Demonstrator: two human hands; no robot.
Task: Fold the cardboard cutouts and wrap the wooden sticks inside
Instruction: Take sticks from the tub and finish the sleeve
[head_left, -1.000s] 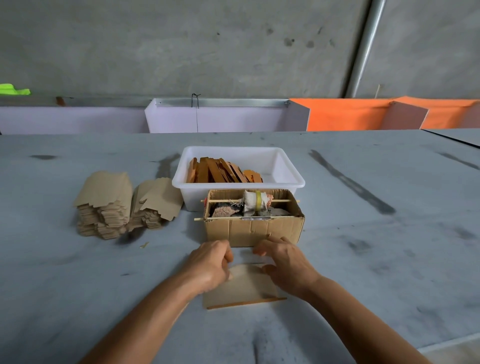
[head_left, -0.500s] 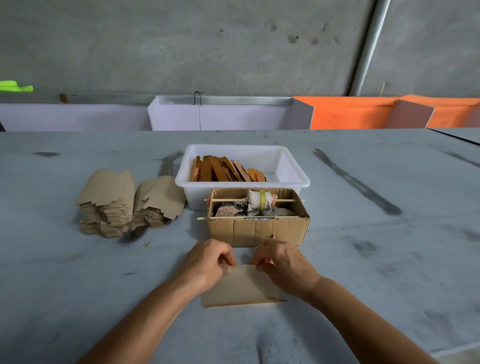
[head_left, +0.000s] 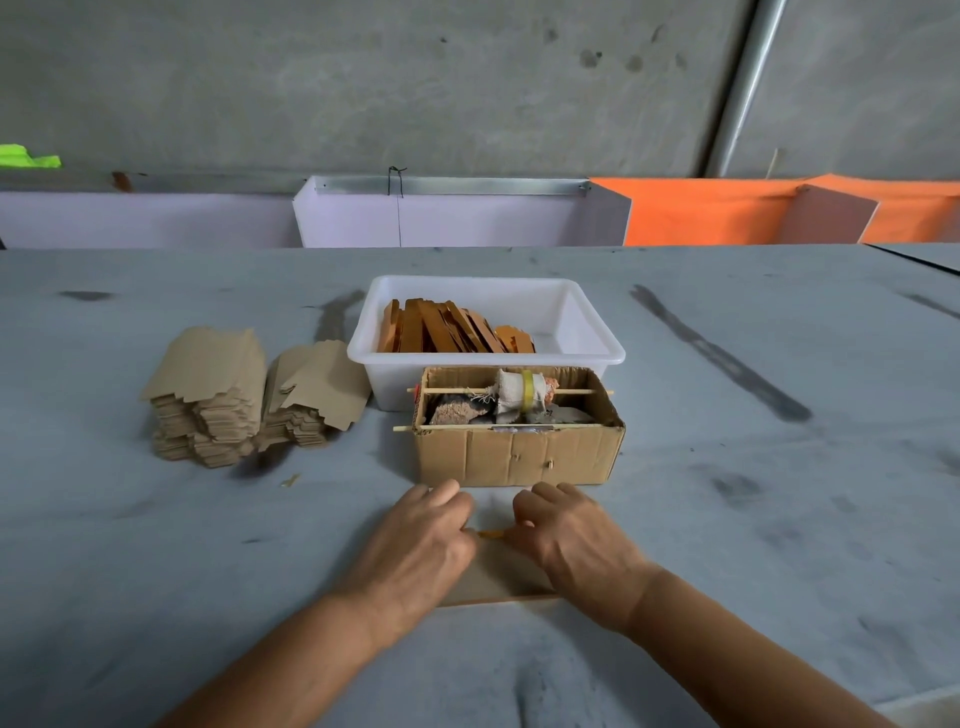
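Both hands' fingers curl down onto the far edge of a cardboard cutout (head_left: 496, 571) lying flat on the surface (head_left: 753, 519), left hand (head_left: 421, 540) and right hand (head_left: 571, 540) side by side, likely pinning the fold over an orange stick edge (head_left: 491, 533) showing between them. Just beyond: cardboard box (head_left: 519, 452) of rags. Behind it, white tub (head_left: 587, 332) of wooden sticks (head_left: 447, 332). Far left: cutout stacks (head_left: 218, 400), within reach for the next wraps.

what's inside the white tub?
The white tub holds orange-brown wooden sticks leaning in its left half. Its right half shows bare plastic. The front wall and the cardboard box hide the tub's floor near the front.
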